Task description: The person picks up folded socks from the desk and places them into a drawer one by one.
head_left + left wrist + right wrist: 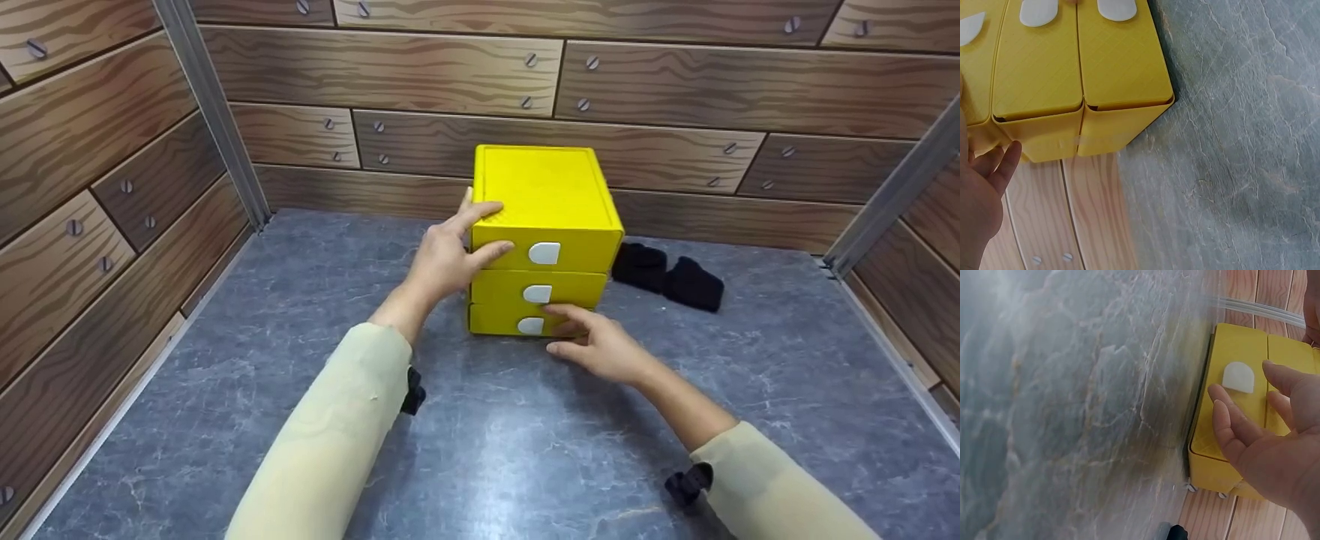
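A yellow three-drawer cabinet (551,184) stands on the grey marbled surface, each drawer front bearing a white rounded tab handle. My left hand (442,259) rests against its upper left corner, the index finger lying over the top and the thumb along the top drawer's front. In the left wrist view, fingers (1009,163) touch the cabinet's side. My right hand (604,346) is at the lower right of the front, fingers loosely bent and apart. Its index fingertip is close by the middle handle (537,293). In the right wrist view the bottom handle (1238,377) shows between the spread fingers.
Two black soft items (694,283) lie to the right of the cabinet. Wood-patterned panels (375,71) wall the back and both sides, with grey metal posts (214,112) at the corners. Black bands with small mounts (690,484) sit on both sleeves.
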Demonstrator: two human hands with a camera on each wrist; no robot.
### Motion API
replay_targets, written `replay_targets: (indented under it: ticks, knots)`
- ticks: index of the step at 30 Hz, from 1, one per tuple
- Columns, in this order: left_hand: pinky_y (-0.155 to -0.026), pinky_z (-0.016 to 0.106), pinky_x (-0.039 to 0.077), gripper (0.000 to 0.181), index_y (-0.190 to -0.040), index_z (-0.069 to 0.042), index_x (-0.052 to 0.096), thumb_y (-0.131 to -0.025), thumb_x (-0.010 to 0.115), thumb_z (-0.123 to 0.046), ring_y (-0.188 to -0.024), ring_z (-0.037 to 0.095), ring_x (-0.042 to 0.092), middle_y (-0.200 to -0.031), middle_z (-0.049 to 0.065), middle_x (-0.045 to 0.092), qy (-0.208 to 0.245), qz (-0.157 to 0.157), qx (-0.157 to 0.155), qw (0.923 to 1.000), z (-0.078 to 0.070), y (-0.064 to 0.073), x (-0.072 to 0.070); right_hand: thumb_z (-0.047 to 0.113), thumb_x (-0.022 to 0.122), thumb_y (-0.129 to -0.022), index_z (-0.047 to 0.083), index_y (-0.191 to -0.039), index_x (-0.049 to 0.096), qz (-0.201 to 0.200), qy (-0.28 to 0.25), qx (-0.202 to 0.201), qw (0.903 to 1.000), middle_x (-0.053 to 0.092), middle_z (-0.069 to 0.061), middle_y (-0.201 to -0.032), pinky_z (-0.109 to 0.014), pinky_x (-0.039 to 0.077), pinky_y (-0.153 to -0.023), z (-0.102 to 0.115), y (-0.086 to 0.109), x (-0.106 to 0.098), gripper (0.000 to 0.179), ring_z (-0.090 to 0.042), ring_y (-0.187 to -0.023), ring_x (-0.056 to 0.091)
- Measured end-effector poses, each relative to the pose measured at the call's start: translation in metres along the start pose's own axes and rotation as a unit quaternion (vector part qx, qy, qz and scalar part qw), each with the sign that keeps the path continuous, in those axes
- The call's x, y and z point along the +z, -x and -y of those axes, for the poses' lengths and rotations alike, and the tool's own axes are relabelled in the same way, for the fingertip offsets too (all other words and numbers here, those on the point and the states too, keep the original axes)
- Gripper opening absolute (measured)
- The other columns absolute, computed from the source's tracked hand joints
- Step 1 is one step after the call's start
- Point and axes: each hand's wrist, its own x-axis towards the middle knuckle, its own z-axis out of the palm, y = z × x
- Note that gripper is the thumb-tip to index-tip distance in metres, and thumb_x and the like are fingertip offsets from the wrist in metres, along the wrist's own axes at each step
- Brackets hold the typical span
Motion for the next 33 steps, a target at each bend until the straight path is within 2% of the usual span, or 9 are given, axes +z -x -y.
replay_targets:
  ticks: [7, 14, 22, 28, 33]
  knots:
    - [-0.120, 0.044, 0.039, 0.066, -0.156, -0.034, 0.055, -0.096, 0.075, -0.053, -0.152, 0.028, 0.042, -0.174, 0.002, 0.022, -0.001, 0.003, 0.000, 1.0000, -0.001, 0.000, -0.001, 0.023, 0.073, -0.104, 0.013, -0.153, 0.056, 0.011, 0.003, 0.025, 0.9996, 0.067, -0.017, -0.137, -0.048, 0.056, -0.096, 0.002, -0.006, 0.003, 0.053, -0.034, -0.124, 0.066]
    - [-0.119, 0.043, 0.041, 0.066, -0.156, -0.035, 0.054, -0.096, 0.075, -0.052, -0.151, 0.026, 0.043, -0.175, 0.005, 0.021, 0.012, 0.006, -0.001, 0.9999, -0.001, 0.001, -0.001, 0.019, 0.071, -0.104, 0.011, -0.150, 0.060, 0.018, -0.004, 0.025, 0.9995, 0.069, -0.019, -0.135, -0.046, 0.057, -0.093, 0.000, -0.013, 0.007, 0.047, -0.033, -0.122, 0.067]
    - [-0.121, 0.045, 0.037, 0.065, -0.156, -0.036, 0.055, -0.096, 0.075, -0.052, -0.153, 0.027, 0.040, -0.175, 0.002, 0.022, 0.007, 0.006, -0.008, 0.9999, 0.001, 0.001, 0.000, 0.016, 0.070, -0.105, 0.006, -0.146, 0.062, 0.019, -0.037, 0.038, 0.9984, 0.070, -0.021, -0.130, -0.037, 0.060, -0.084, -0.003, -0.016, 0.012, 0.043, -0.026, -0.108, 0.072]
    - [-0.122, 0.046, 0.035, 0.065, -0.156, -0.035, 0.055, -0.096, 0.075, -0.053, -0.154, 0.027, 0.038, -0.174, 0.001, 0.023, 0.002, 0.004, -0.003, 1.0000, 0.001, 0.000, 0.000, 0.014, 0.062, -0.108, 0.005, -0.145, 0.063, 0.018, -0.037, 0.044, 0.9982, 0.070, -0.020, -0.132, -0.038, 0.060, -0.082, -0.002, -0.016, 0.013, 0.037, -0.027, -0.100, 0.076]
    - [-0.121, 0.043, 0.037, 0.066, -0.156, -0.034, 0.055, -0.096, 0.075, -0.052, -0.153, 0.025, 0.040, -0.174, 0.000, 0.022, 0.005, 0.002, -0.003, 1.0000, 0.000, 0.001, 0.000, 0.009, 0.059, -0.109, 0.001, -0.142, 0.064, 0.025, -0.045, 0.024, 0.9984, 0.070, -0.024, -0.126, -0.043, 0.061, -0.082, -0.001, -0.011, 0.014, 0.034, -0.032, -0.099, 0.077]
